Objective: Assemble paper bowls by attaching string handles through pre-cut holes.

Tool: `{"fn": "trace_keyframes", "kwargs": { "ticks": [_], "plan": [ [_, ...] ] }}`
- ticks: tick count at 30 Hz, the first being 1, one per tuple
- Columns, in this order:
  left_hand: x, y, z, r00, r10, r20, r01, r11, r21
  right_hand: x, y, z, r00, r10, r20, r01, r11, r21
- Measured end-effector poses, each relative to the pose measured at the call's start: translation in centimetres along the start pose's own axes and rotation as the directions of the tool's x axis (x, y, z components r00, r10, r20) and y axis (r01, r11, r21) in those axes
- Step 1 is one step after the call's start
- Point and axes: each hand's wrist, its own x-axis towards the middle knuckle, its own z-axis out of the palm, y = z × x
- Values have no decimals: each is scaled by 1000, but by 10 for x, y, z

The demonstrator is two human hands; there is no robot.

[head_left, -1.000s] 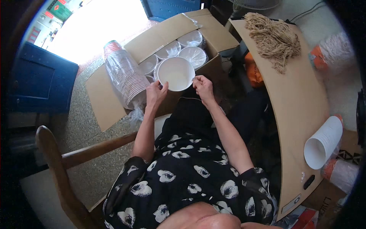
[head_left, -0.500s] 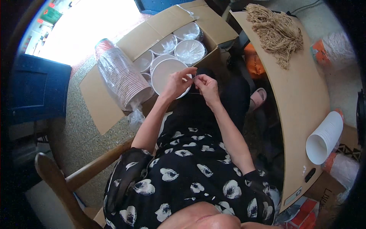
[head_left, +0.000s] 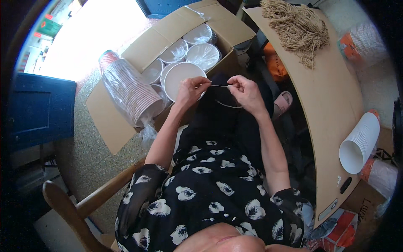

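A short pale string (head_left: pixel 219 85) is stretched between my two hands above my lap. My left hand (head_left: pixel 192 93) pinches one end of the stretch between thumb and fingers, just over the rim of a large white paper tub (head_left: pixel 178 75). On the other side, my right hand (head_left: pixel 247 94) pinches the string, and a loose tail of it curves below that hand against my dark trousers. The tub's open mouth faces up, and my left hand covers part of it. Whether the string is fixed to the tub, I cannot tell.
An open cardboard box (head_left: pixel 168 35) holds several white tubs (head_left: pixel 202 56) in clear plastic. A wrapped stack of tubs (head_left: pixel 132 92) leans at its left. On the right, a brown board tabletop (head_left: pixel 331 105) carries a heap of tan strings (head_left: pixel 296 31) and a white tub stack (head_left: pixel 359 145).
My hands were close together and have parted, the right one moving rightward. The string now shows taut between them. The whole view has shifted slightly.
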Motion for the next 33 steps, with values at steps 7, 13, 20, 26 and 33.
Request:
{"fn": "trace_keyframes", "kwargs": {
  "ticks": [7,13,20,26,33],
  "plan": [
    [17,23,9,978,163,128,-149,983,-112,5,-22,-29,983,-140,116,147,988,-54],
    [28,24,7,965,148,216,-122,984,-129,-3,0,-21,991,-74,113,66,995,71],
    [44,38,13,851,19,525,77,984,-160,1,24,-21,998,-56,-33,63,960,273],
    [56,34,31,867,6,497,118,969,-218,20,51,-22,981,-89,-175,134,954,268],
    [56,32,33,896,-54,441,193,941,-277,12,40,-25,979,-67,-191,39,988,-150]
  ]
}}
